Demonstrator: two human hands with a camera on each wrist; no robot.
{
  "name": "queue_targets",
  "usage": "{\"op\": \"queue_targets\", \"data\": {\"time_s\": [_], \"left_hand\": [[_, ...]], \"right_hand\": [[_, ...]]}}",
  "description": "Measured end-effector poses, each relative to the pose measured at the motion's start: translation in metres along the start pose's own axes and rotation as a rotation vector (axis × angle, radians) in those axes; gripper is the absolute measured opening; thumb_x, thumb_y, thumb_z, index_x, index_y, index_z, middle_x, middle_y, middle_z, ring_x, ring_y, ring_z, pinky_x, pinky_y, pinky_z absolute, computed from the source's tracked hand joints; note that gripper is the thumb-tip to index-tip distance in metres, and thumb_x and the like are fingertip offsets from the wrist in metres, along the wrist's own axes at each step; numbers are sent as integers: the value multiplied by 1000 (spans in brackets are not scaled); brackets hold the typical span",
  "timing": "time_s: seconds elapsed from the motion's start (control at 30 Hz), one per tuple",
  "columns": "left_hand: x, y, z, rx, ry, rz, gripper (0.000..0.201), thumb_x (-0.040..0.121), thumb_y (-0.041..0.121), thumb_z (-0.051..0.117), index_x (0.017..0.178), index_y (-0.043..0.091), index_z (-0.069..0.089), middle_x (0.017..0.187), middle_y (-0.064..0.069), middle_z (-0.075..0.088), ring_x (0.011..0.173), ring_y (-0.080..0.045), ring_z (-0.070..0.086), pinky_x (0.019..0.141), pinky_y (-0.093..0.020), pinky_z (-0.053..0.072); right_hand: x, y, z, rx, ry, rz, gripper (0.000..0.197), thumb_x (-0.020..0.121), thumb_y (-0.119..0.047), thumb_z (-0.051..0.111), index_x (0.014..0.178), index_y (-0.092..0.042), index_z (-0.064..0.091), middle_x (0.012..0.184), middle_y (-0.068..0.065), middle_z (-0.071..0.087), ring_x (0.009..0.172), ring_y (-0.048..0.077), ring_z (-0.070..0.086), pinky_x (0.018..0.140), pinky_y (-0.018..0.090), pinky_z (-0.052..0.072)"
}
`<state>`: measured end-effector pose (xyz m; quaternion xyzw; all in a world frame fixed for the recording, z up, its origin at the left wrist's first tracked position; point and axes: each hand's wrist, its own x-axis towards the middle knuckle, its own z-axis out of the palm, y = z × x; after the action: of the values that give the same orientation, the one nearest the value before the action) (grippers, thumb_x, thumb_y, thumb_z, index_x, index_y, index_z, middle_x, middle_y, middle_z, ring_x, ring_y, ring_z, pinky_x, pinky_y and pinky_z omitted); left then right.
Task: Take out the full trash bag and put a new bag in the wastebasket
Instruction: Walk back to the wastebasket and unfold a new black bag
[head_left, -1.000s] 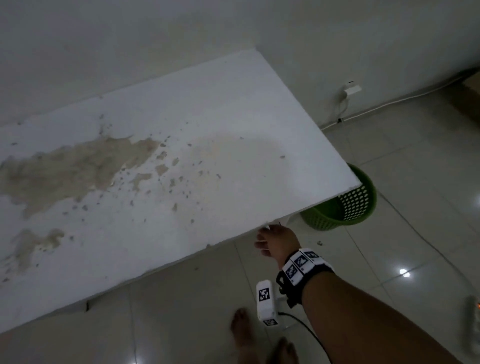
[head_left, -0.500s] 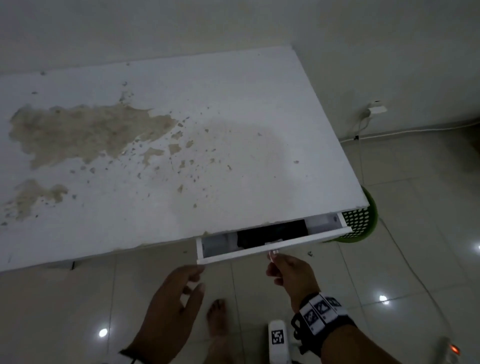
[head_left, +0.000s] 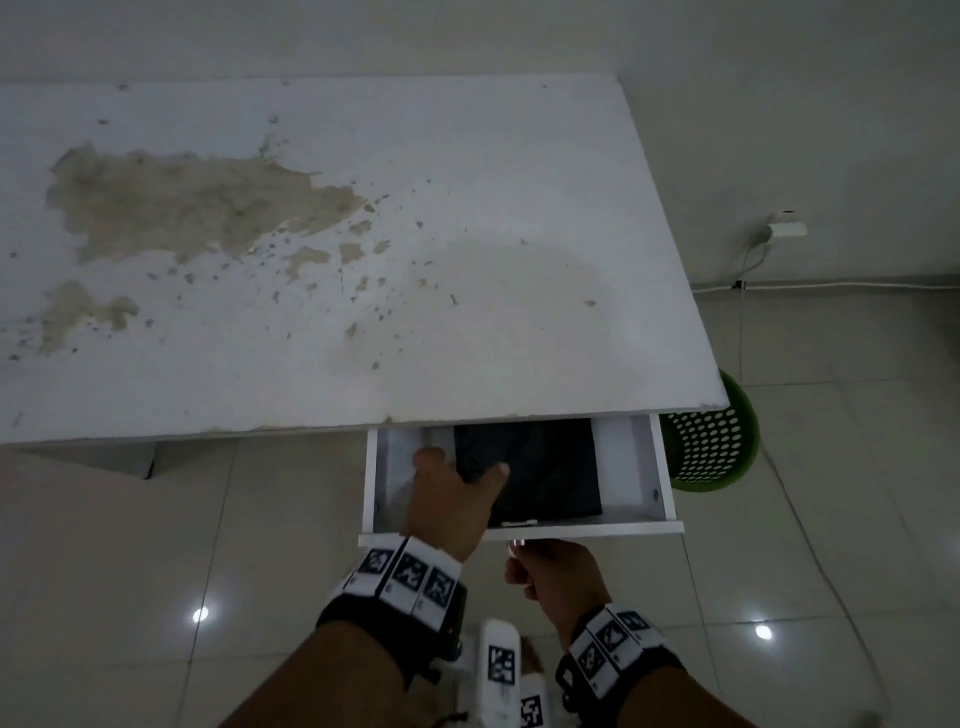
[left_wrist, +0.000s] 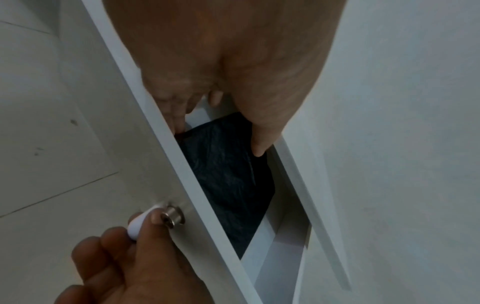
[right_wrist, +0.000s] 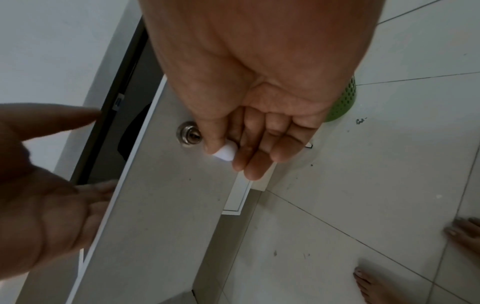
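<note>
A white drawer stands pulled out under the table's front edge. Folded black trash bags lie inside it, also in the left wrist view. My left hand reaches into the drawer, its thumb spread over the bags and its fingers down at their left edge. My right hand pinches a white-capped key in the drawer's metal lock. The green perforated wastebasket stands on the floor right of the drawer, half hidden by the table; its inside is hidden.
The white table with peeling patches fills the middle of the head view. A cable runs over the tiled floor from a wall plug past the basket. My bare feet stand in front of the drawer.
The right hand has pulled the drawer out from shut to wide open. My left hand came up from below and now reaches inside onto the black bags.
</note>
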<state>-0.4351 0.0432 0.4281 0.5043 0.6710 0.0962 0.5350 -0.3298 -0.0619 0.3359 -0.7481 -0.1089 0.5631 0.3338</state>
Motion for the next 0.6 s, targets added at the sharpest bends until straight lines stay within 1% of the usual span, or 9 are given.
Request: {"op": "queue_targets", "data": {"time_s": [0.03, 0.1, 0.17, 0.2, 0.27, 0.3, 0.37, 0.5, 0.6], "left_hand": [[6, 1, 6, -23, 20, -15, 91, 85, 43, 75, 148, 5, 21, 140, -12, 48, 120, -26, 54, 88, -24, 40], [16, 2, 13, -25, 59, -36, 99, 81, 39, 80, 148, 1, 17, 139, -17, 51, 121, -31, 56, 86, -26, 43], [24, -1, 13, 39, 84, -50, 97, 79, 35, 83, 147, -2, 24, 134, -18, 57, 118, -32, 59, 85, -28, 47], [28, -4, 14, 83, 75, -47, 87, 79, 35, 83, 143, -3, 36, 130, -17, 60, 115, -32, 62, 85, -28, 50], [33, -9, 13, 99, 14, 6, 49, 82, 31, 79, 117, 0, 66, 112, -13, 72, 97, -28, 70, 83, -35, 58], [32, -10, 11, 65, -19, 41, 32, 84, 29, 77, 104, 3, 73, 102, -12, 75, 90, -26, 72, 81, -39, 60], [23, -7, 8, -25, -72, 96, 17, 88, 25, 74, 95, 10, 77, 95, -7, 77, 86, -21, 74, 83, -42, 61], [-11, -4, -7, -161, -206, 180, 26, 94, 26, 66, 119, 26, 71, 114, 8, 74, 106, -11, 69, 97, -33, 55], [-39, -10, -25, -156, -214, 245, 34, 91, 31, 71, 125, 29, 67, 116, 13, 73, 107, -4, 68, 97, -34, 56]], "right_hand": [[1, 0, -1, 1, -6, -8, 27, 91, -20, 64, 72, -5, 72, 71, 8, 75, 71, 19, 69, 66, 29, 51], [2, 0, -2, 5, -21, -12, 27, 91, -20, 63, 73, -3, 72, 72, 9, 75, 70, 18, 68, 65, 27, 50], [4, 0, -2, 7, -28, -16, 26, 91, -19, 63, 76, -1, 73, 73, 10, 75, 69, 17, 68, 64, 27, 50], [4, 0, -2, 5, -26, -18, 26, 91, -19, 63, 77, 0, 73, 73, 10, 75, 67, 16, 68, 64, 27, 50], [3, -1, -3, 5, -28, -17, 24, 91, -19, 64, 77, 0, 73, 72, 9, 74, 64, 13, 67, 63, 26, 49], [3, -2, -3, -3, -33, -19, 24, 91, -18, 64, 76, -1, 73, 72, 10, 74, 64, 13, 68, 63, 26, 49], [2, -2, -3, -24, -44, -22, 24, 90, -19, 65, 76, -1, 73, 75, 10, 76, 67, 14, 69, 64, 27, 50], [2, -6, -5, -79, -43, -25, 23, 89, -20, 65, 80, -1, 74, 73, 7, 76, 71, 18, 71, 71, 32, 52], [-3, -9, -10, -159, -99, -95, 13, 91, -6, 63, 85, -17, 67, 80, -1, 70, 70, 7, 63, 64, 17, 52]]}}
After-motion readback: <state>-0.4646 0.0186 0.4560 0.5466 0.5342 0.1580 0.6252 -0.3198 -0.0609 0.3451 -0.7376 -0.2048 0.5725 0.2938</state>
